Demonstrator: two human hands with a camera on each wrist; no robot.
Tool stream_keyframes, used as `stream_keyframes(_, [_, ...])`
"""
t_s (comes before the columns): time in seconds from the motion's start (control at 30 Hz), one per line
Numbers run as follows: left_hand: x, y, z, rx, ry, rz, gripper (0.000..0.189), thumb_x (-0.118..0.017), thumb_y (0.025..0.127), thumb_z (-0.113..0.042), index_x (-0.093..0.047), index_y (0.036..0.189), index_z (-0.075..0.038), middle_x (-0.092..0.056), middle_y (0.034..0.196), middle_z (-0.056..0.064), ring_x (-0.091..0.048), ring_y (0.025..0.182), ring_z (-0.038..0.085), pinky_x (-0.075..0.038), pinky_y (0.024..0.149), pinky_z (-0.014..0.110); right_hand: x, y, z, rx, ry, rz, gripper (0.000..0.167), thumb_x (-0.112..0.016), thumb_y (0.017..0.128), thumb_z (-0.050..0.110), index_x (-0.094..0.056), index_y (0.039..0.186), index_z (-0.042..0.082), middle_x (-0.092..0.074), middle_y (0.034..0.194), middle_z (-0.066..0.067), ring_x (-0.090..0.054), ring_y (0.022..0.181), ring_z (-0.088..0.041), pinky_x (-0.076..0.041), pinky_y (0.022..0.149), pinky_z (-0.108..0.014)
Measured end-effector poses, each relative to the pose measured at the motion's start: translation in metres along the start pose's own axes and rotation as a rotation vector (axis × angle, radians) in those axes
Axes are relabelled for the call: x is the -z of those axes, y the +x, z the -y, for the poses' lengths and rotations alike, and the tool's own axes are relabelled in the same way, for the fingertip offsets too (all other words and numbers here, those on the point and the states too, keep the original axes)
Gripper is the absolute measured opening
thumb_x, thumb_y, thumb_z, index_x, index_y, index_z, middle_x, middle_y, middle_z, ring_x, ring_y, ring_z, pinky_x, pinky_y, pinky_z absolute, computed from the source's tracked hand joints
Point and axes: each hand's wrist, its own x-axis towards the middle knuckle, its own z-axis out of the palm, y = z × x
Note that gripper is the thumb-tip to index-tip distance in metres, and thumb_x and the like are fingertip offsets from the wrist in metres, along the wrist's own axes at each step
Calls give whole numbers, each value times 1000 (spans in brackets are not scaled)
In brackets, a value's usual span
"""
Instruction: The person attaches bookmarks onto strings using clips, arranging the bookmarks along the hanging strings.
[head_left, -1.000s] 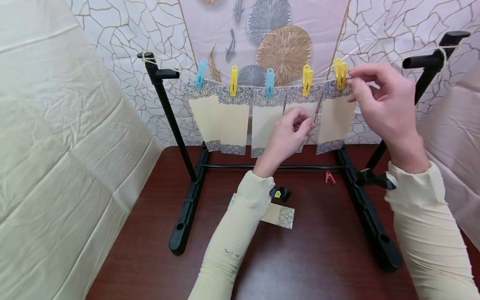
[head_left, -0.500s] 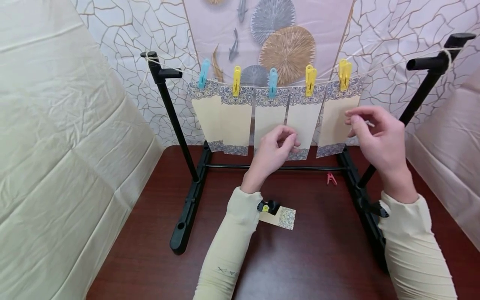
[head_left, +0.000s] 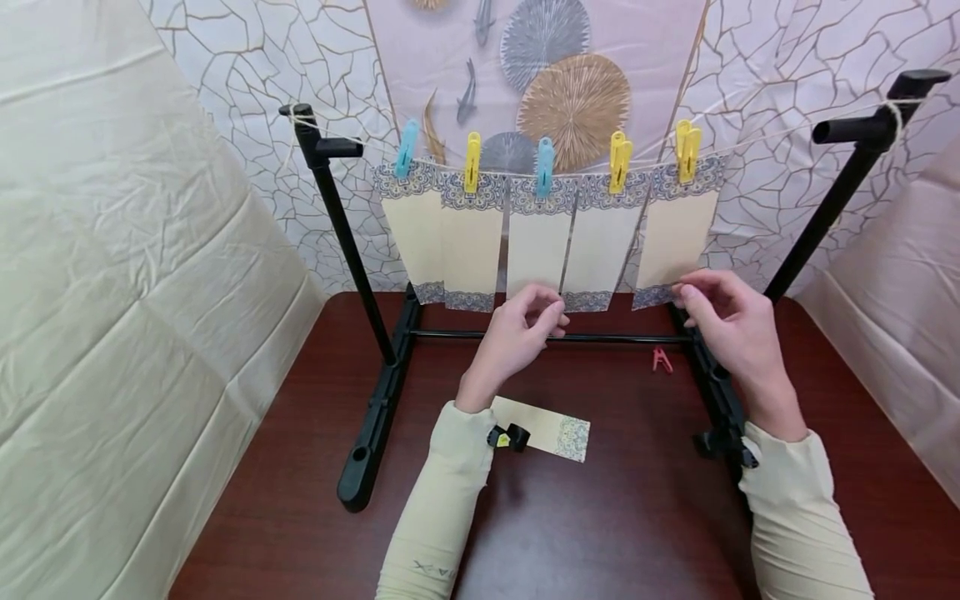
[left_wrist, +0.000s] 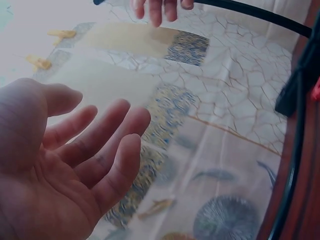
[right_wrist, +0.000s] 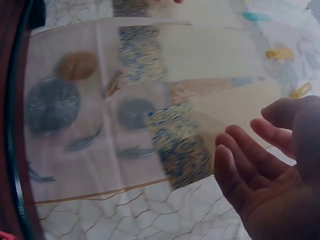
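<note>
Several cream cards with blue patterned borders hang in a row from a string (head_left: 787, 133), held by yellow and blue clothespins. My right hand (head_left: 735, 333) is beside the lower corner of the rightmost card (head_left: 678, 233), its fingers loosely bent with nothing between them. That card hangs from a yellow clothespin (head_left: 687, 154). In front of the bottom of the middle card (head_left: 538, 246) is my left hand (head_left: 517, 333), relaxed and holding nothing. The left wrist view shows its palm and loosely spread fingers. A blue clothespin (head_left: 544, 168) grips the middle card.
Another patterned card (head_left: 547, 427) lies on the dark red table (head_left: 600, 517), partly covered by the left wrist camera. A red clothespin (head_left: 662, 360) lies near the right foot of the black stand (head_left: 360, 467). A patterned cloth (head_left: 600, 33) hangs behind.
The right hand has come off the top edge of the rightmost card and moved down. My left hand has also dropped, moving leftward; more of the table card shows.
</note>
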Motion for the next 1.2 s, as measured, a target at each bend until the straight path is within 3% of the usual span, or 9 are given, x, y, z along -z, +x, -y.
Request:
stream_keyframes(0.13, [3,-6,12,5,50,25,25,-54,101,-29,-60,117,-10,-73,98,5,-72,83,12,-56,68,27,-2,-8,-21,-61,-134,50,20,-63,95,13,-67,110,0,-66,86,17,-61,66,6,-48,58,-11])
stream_keyframes(0.33, [13,-16,31,25,95,36,19,-54,102,-26,-60,115,-14,-72,98,8,-72,84,17,-56,71,26,-3,-19,-45,-130,-393,182,25,-58,98,29,-67,112,11,-70,95,-9,-54,54,-3,-43,56,-21])
stream_keyframes(0.43, [18,-20,39,35,131,41,18,-55,101,-24,-60,115,-12,-72,98,7,-72,83,19,-55,73,25,-4,-23,-56,-170,-460,259,29,-53,100,32,-64,116,11,-69,88,-12,-50,52,-9,-40,58,-28])
stream_keyframes(0.57, [21,-23,50,46,232,72,17,-57,100,-26,-60,113,-15,-71,94,1,-68,78,12,-52,70,25,-7,-24,-72,-212,-495,344,30,-51,101,31,-62,118,9,-68,77,-8,-53,56,-14,-41,62,-32])
stream_keyframes(0.8, [21,-30,68,113,374,228,27,-57,99,-35,-60,118,-16,-69,102,-4,-64,85,10,-51,75,28,-12,-26,-100,-240,-556,468,25,-51,100,23,-60,113,3,-71,96,-12,-65,84,-26,-45,71,-35])
stream_keyframes(1.07, [27,-38,83,187,483,331,29,-61,97,-36,-60,117,-15,-67,99,-4,-61,85,8,-50,75,26,-15,-24,-119,-306,-617,624,28,-54,98,23,-60,114,0,-68,98,-17,-63,82,-28,-49,72,-42])
stream_keyframes(1.2, [32,-42,89,221,525,352,33,-62,96,-35,-60,119,-12,-67,101,-2,-60,86,10,-50,76,28,-13,-22,-122,-358,-622,668,27,-53,98,23,-57,113,1,-62,89,-13,-58,65,-20,-48,61,-34])
